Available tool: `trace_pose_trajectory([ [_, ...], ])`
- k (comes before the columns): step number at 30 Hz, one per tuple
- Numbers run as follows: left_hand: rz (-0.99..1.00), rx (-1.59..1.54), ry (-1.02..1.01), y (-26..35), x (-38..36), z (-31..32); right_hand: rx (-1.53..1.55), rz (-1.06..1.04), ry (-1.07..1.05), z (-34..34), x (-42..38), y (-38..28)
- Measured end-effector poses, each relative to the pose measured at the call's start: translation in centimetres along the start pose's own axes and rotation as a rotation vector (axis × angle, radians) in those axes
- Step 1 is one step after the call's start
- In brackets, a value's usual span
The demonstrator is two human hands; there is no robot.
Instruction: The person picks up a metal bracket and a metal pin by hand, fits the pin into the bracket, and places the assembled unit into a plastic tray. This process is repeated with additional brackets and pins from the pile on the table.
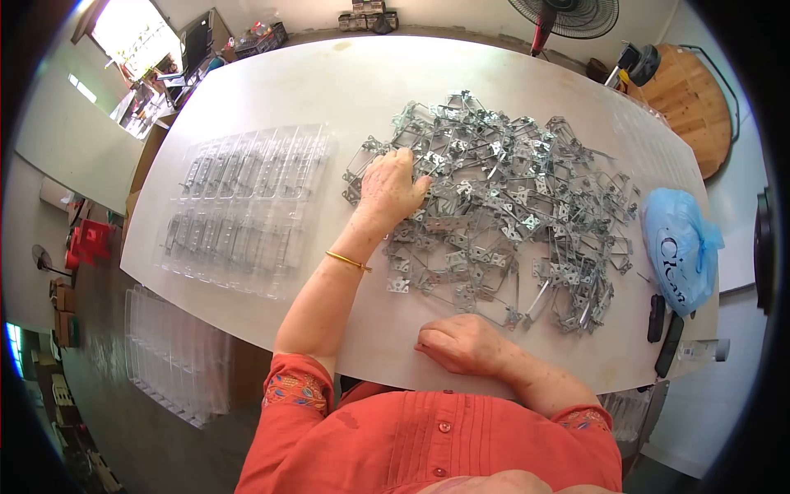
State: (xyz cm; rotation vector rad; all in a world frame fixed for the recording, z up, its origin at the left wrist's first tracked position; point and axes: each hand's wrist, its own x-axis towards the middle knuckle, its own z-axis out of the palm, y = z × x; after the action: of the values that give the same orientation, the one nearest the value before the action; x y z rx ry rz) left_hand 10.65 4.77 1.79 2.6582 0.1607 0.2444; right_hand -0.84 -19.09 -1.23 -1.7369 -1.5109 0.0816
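A wide heap of silvery metal brackets and rods (494, 173) lies on the pale table (362, 90). At the heap's left edge is my left hand (393, 185), its fingertips among the metal parts; whether they grip one is hidden. My right hand (461, 342) rests on the table near the front edge, below the heap, with its fingers curled in and no part visible in it. To the left lies a clear plastic tray (309, 177) with two rows of compartments, many of them holding thin metal pieces.
At the right edge are a blue plastic bag (679, 247), dark objects (663, 329) and a clear bottle (699, 351). More clear trays (177, 354) stand below the table's left side. Beyond the far edge is a fan (564, 12); a round wooden board (683, 107) leans at right.
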Motion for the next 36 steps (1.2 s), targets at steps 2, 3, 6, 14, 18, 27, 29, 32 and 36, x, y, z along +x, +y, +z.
trace_pose_trajectory([
  [2,0.017,0.022,-0.006,-0.2,0.2,0.2,-0.007,0.0,-0.005,0.0,0.0,0.0],
  [3,0.02,0.023,-0.004,-0.3,0.3,0.3,-0.007,-0.005,0.0,0.0,0.0,0.0],
  [6,0.029,0.008,0.012,-0.6,0.4,0.5,-0.01,-0.011,0.008,0.1,0.0,0.0],
  [14,-0.021,-0.807,0.005,1.9,-3.2,-3.0,0.003,-0.035,0.071,0.1,-0.1,-0.2],
  [18,-0.215,-1.567,-0.399,1.2,-6.7,-2.8,0.012,-0.005,0.19,-1.1,0.6,-0.8],
  [27,-0.299,-1.866,-0.813,1.7,-11.0,-1.3,-0.055,0.12,0.625,-5.3,2.1,-2.5],
  [29,-0.272,-1.863,-0.86,2.0,-11.3,-1.4,-0.106,0.154,0.771,-5.8,2.6,-2.7],
  [32,-0.205,-1.844,-0.931,1.9,-11.9,-1.4,-0.193,0.184,0.809,-6.0,2.9,-2.7],
  [36,-0.171,-1.786,-0.945,1.6,-12.5,-1.5,-0.284,0.206,0.815,-5.7,3.4,-2.9],
])
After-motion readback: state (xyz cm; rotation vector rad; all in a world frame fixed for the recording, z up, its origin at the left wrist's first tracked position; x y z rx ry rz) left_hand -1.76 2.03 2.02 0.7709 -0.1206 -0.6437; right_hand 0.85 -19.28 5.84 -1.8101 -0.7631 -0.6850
